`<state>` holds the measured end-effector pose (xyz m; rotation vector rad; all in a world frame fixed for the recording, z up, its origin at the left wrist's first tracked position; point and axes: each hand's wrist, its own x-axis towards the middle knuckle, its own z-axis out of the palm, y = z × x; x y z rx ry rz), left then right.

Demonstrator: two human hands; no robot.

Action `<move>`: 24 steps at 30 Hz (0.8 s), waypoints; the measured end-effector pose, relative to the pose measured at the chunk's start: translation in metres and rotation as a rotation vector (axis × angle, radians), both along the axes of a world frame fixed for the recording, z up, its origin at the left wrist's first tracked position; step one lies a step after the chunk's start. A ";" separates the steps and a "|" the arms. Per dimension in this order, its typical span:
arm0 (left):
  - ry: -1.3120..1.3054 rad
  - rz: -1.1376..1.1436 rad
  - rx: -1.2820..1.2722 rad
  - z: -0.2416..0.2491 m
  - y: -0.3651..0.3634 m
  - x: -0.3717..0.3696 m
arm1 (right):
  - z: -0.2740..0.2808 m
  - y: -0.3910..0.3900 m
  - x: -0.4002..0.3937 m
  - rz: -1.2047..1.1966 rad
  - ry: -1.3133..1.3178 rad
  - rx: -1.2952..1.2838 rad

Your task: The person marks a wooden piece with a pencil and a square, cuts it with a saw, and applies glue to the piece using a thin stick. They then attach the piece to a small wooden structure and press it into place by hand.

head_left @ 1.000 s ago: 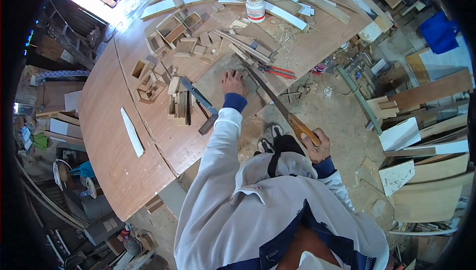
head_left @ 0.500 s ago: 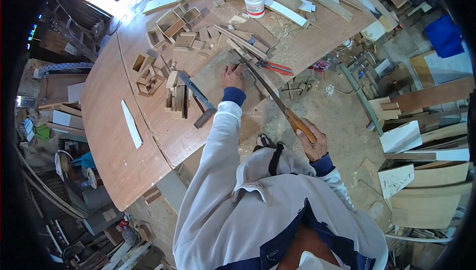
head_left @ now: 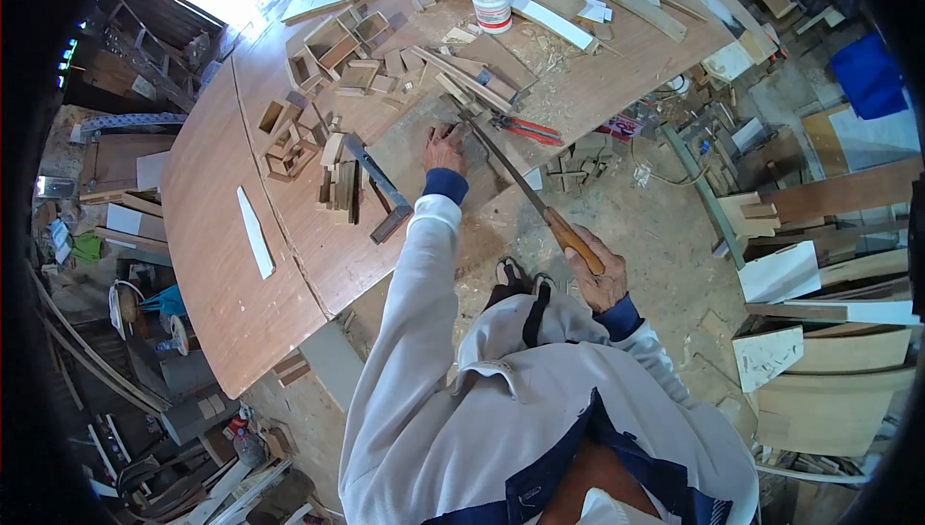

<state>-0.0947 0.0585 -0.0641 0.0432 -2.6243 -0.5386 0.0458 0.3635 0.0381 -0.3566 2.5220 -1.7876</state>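
My right hand (head_left: pixel 599 279) is wrapped round the wooden handle of a handsaw (head_left: pixel 511 169), whose blade slants up and left to the board near the table's edge. My left hand (head_left: pixel 444 149) presses down on a greyish board (head_left: pixel 405 140) just left of the blade; what lies under its fingertips is too small to tell. Left of that hand lies a try square (head_left: pixel 371 170), beside small stacked wood blocks (head_left: pixel 337 186). Red-handled pliers (head_left: pixel 530 130) rest right of the blade.
On the table (head_left: pixel 212 265) are small wooden boxes (head_left: pixel 332 43), a white tub (head_left: pixel 492 7) with a stick in it, long strips and a pale pointed piece (head_left: pixel 255 233). Boards (head_left: pixel 829 409) lean at the right.
The saw and my right hand have moved slightly down and left, the hand still round the handle. The whole view has shifted a little. My left hand remains on the board.
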 end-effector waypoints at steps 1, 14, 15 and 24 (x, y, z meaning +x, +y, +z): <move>-0.004 0.001 0.000 0.001 0.000 0.000 | 0.002 -0.001 0.000 0.004 -0.028 -0.005; 0.038 -0.002 -0.036 0.000 0.002 -0.005 | -0.003 0.004 -0.003 0.024 -0.013 -0.020; 0.035 -0.014 -0.032 0.000 0.002 -0.005 | -0.003 0.005 -0.003 0.029 -0.005 -0.018; -0.052 0.011 -0.054 0.007 0.005 -0.002 | -0.003 0.007 -0.003 0.035 -0.019 -0.012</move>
